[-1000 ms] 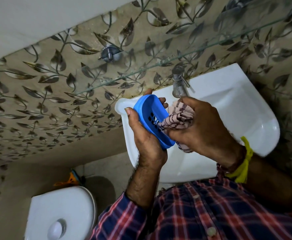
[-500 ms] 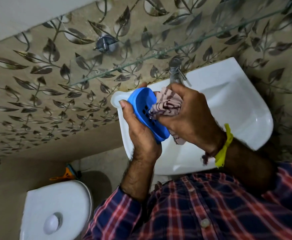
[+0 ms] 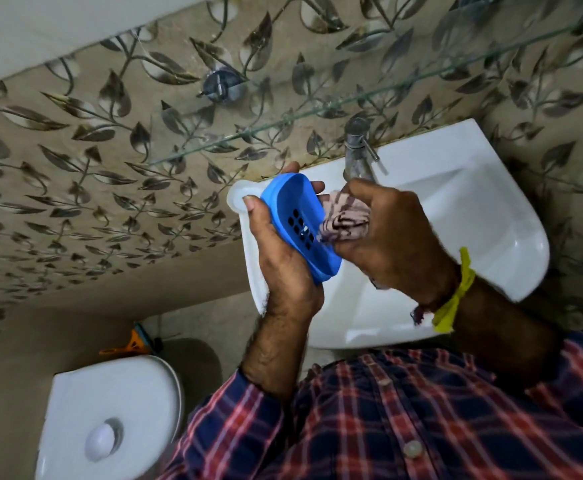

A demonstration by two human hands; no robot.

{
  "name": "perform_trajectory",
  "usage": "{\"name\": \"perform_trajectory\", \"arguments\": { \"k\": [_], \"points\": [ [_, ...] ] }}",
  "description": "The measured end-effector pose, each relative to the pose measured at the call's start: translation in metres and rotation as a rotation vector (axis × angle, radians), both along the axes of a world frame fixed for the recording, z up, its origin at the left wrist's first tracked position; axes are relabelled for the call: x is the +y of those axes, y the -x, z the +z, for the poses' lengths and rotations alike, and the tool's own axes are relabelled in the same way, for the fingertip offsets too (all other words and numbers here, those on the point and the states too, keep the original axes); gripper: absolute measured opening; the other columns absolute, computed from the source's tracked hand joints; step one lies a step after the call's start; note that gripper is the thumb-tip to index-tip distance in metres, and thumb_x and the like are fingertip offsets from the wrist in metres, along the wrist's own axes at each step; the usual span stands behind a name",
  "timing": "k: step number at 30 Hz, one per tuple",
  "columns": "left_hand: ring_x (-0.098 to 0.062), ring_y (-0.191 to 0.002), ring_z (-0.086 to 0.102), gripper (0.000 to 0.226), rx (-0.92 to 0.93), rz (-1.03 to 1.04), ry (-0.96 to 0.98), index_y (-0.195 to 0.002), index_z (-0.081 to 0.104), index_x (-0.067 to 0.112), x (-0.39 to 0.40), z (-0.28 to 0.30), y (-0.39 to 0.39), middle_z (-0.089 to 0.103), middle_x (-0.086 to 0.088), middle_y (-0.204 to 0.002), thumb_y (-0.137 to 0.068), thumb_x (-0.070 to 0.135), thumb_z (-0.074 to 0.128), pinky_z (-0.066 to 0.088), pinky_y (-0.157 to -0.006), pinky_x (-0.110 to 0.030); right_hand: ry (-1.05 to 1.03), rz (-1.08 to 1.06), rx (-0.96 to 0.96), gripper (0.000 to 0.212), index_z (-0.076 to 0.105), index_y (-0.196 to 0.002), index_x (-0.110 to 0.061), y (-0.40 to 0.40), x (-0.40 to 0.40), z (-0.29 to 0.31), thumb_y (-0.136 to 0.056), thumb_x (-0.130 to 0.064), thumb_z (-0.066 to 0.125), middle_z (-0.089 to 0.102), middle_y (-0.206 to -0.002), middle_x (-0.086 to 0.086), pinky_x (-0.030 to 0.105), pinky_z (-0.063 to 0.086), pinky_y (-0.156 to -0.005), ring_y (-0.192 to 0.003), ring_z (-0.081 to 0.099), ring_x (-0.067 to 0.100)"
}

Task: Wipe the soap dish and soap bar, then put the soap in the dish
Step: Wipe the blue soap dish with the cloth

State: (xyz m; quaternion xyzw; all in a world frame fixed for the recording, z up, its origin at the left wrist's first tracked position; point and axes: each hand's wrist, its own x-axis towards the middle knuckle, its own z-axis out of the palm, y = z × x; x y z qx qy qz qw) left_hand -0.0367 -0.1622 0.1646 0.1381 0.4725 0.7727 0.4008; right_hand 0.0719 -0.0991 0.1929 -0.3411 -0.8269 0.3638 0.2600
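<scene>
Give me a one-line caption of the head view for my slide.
Left hand holds blue soap dish; right hand wipes it with cloth.

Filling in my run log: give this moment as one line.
step: wiping dish | left hand: holds blue plastic slotted soap dish | right hand: presses striped cloth inside | soap: unseen

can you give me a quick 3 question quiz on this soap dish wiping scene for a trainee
1. True or false: the blue soap dish rests on the rim of the white sink.
2. Which hand holds the striped cloth? A) left hand B) right hand C) neither
3. Fill in: the holes in the dish floor are ____ by the cloth.

Key
1. False: the left hand holds it up, tilted, in front of the sink.
2. B: the right hand presses the bunched cloth into the dish.
3. Left uncovered: the cloth sits at the dish's right side.
</scene>
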Motion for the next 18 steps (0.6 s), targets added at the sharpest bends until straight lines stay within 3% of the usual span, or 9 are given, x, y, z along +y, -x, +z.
{"name": "perform_trajectory", "arguments": {
  "k": [2, 4, 8, 10, 12, 14, 16, 18],
  "points": [
    [-0.024, -0.09, 0.067, 0.074, -0.017, -0.018, -0.013, -0.13, 0.066, 0.015, -0.001, -0.001, 0.002, 0.071, -0.009, -0.101, -0.095, 0.067, 0.027, 0.055, -0.08, -0.036, 0.052, 0.099, 0.06, 0.029, 0.058, -0.076, -0.027, -0.001, 0.003, 0.0, -0.071, -0.021, 0.086, 0.063, -0.066, -0.013, 0.022, 0.046, -0.055, -0.059, 0.059, 0.008],
    [-0.023, -0.089, 0.067, 0.078, -0.022, -0.03, -0.027, -0.134, 0.063, 0.011, -0.003, -0.002, 0.004, 0.071, -0.01, -0.1, -0.094, 0.068, 0.028, 0.058, -0.079, -0.034, 0.073, 0.185, 0.055, 0.045, 0.048, -0.07, -0.044, -0.004, -0.003, 0.002, -0.07, -0.019, 0.085, 0.055, -0.059, -0.023, 0.007, 0.036, -0.054, -0.054, 0.055, 0.0],
    [-0.024, -0.089, 0.066, 0.079, -0.045, -0.056, -0.055, -0.135, 0.062, 0.01, -0.003, -0.005, 0.005, 0.07, -0.012, -0.101, -0.093, 0.069, 0.029, 0.057, -0.081, -0.036, -0.024, 0.05, -0.028, 0.042, 0.044, -0.075, -0.038, -0.002, -0.007, 0.004, -0.072, -0.027, 0.084, 0.053, -0.063, -0.016, 0.022, 0.042, -0.057, -0.058, 0.051, 0.008],
    [-0.023, -0.088, 0.069, 0.076, -0.051, -0.069, -0.075, -0.131, 0.065, 0.012, -0.004, -0.005, 0.007, 0.071, -0.012, -0.1, -0.095, 0.068, 0.028, 0.059, -0.08, -0.035, -0.045, 0.149, -0.033, 0.042, 0.045, -0.078, -0.04, -0.002, -0.005, 0.004, -0.072, -0.022, 0.082, 0.054, -0.068, -0.015, 0.025, 0.043, -0.058, -0.064, 0.054, 0.015],
    [-0.022, -0.086, 0.07, 0.075, -0.061, -0.07, -0.048, -0.131, 0.065, 0.013, -0.005, -0.006, 0.004, 0.073, -0.01, -0.097, -0.095, 0.067, 0.028, 0.059, -0.081, -0.034, -0.149, 0.201, -0.141, 0.031, 0.054, -0.087, -0.033, -0.004, -0.01, 0.004, -0.072, -0.023, 0.08, 0.056, -0.072, -0.011, 0.026, 0.039, -0.058, -0.067, 0.06, 0.023],
    [-0.02, -0.085, 0.07, 0.075, -0.041, -0.058, -0.015, -0.133, 0.063, 0.012, -0.004, -0.009, 0.001, 0.073, -0.009, -0.097, -0.096, 0.067, 0.027, 0.057, -0.081, -0.033, -0.237, 0.108, -0.198, 0.03, 0.061, -0.1, -0.025, -0.004, -0.013, 0.004, -0.075, -0.026, 0.077, 0.065, -0.078, -0.003, 0.028, 0.042, -0.059, -0.074, 0.063, 0.028],
    [-0.021, -0.085, 0.068, 0.076, -0.038, -0.055, -0.02, -0.132, 0.063, 0.011, -0.003, -0.006, 0.005, 0.071, -0.011, -0.099, -0.095, 0.067, 0.028, 0.057, -0.08, -0.034, -0.203, 0.082, -0.146, 0.032, 0.062, -0.106, -0.024, -0.002, -0.01, 0.005, -0.077, -0.026, 0.076, 0.071, -0.085, -0.001, 0.032, 0.051, -0.063, -0.077, 0.064, 0.028],
    [-0.024, -0.085, 0.068, 0.074, -0.066, -0.079, -0.053, -0.128, 0.067, 0.013, -0.005, -0.003, 0.01, 0.071, -0.012, -0.098, -0.093, 0.068, 0.031, 0.058, -0.08, -0.035, -0.149, 0.216, -0.132, 0.028, 0.059, -0.099, -0.027, -0.002, -0.007, 0.006, -0.077, -0.022, 0.075, 0.069, -0.083, -0.002, 0.035, 0.052, -0.063, -0.076, 0.064, 0.029]
  ]
}}
